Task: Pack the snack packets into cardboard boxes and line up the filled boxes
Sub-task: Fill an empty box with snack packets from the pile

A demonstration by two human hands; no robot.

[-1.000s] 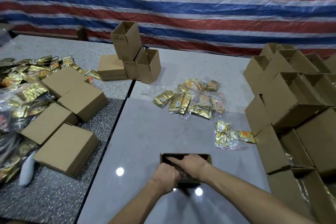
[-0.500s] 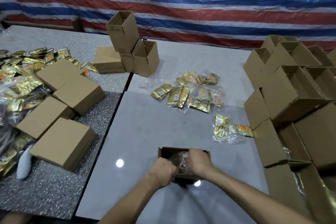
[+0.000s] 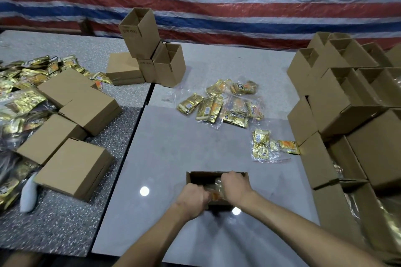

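Observation:
An open cardboard box [image 3: 196, 176] stands on the grey table [image 3: 173, 147] right in front of me. Both hands reach into it. My left hand [image 3: 192, 198] and my right hand [image 3: 235, 186] grip a clear plastic bag of snack packets [image 3: 214, 191], orange and gold, that sits partly inside the box. The fingers are hidden in the box. More bagged gold snack packets [image 3: 223, 107] lie further back on the table, and a smaller bag of packets [image 3: 263, 144] lies to the right.
Four closed boxes [image 3: 73, 169] lie on the speckled table at left beside a heap of gold packets [image 3: 19, 102]. Open empty boxes [image 3: 149, 56] stand at the back. A large pile of empty boxes [image 3: 347, 102] fills the right side.
The bag of packets has come into view between my hands in the box, where before the hands covered the opening. My hands have drawn slightly apart and nearer to me.

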